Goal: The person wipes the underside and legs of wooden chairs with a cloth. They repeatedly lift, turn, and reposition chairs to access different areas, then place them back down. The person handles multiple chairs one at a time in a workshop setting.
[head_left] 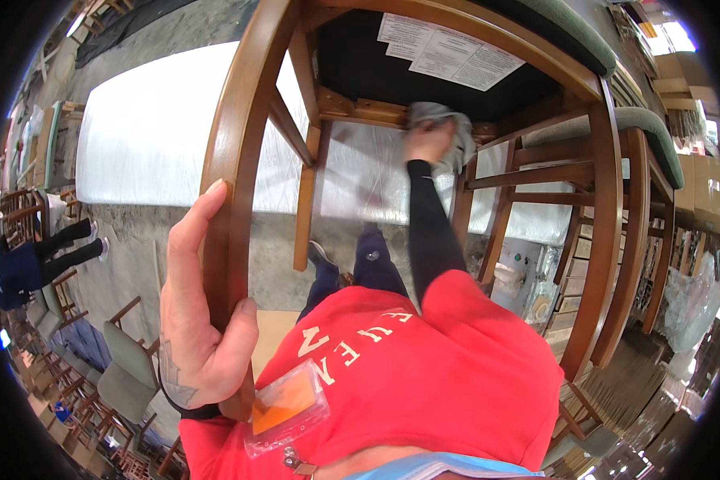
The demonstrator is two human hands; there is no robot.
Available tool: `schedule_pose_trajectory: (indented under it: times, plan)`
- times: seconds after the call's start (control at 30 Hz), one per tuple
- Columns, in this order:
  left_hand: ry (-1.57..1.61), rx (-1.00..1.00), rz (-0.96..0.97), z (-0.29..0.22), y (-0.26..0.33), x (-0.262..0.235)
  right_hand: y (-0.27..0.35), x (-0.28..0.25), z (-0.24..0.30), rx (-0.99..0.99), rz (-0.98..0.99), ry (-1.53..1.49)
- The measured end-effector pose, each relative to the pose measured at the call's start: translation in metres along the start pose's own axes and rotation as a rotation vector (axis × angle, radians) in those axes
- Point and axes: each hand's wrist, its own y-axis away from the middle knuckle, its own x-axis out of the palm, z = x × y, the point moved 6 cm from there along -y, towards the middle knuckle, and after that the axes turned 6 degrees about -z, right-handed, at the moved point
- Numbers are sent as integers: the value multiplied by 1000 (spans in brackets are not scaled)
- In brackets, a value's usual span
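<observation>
A wooden chair (360, 56) is held tipped in front of the red shirt (456, 368), so that the black underside of its seat and the white labels (456, 56) stuck there are shown. One brown chair leg (240, 160) is gripped by the left hand (204, 320): the index finger is laid along the wood and the thumb is bent across it, while the other fingers are hidden. A grey cloth (456, 140) is gripped by the right hand (430, 142), its fingers closed on it and pressed to the wooden rail (368, 112) at the edge of the seat; the hand and cloth are blurred, so each finger cannot be told apart. The right forearm is covered by a black sleeve (432, 224). Another chair with a grey-green seat (656, 136) is seen just beside, to the right. Beyond the held chair, a large white surface (152, 128) is seen. More chairs (128, 360) are placed at the lower left, near a person in dark clothes (24, 276). Cardboard boxes (704, 184) are stacked at the right.
</observation>
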Motion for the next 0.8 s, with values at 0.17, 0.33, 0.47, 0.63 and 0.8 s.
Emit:
schedule_pose_trajectory:
  times: [0.17,0.33,0.47,0.63,0.8]
  plan:
    - [-17,10,-54,3,-2,6,118,65,114,-224,577,-97]
    - [-178,19,-55,6,2,-2,94,36,188,-150,293,-649]
    - [-205,44,-23,4,3,-1,104,39,143,-289,723,-225]
    - [-136,7,-26,2,-1,-1,78,29,112,-486,715,-246]
    - [-119,24,-31,-1,-2,3,106,45,135,-572,578,-335]
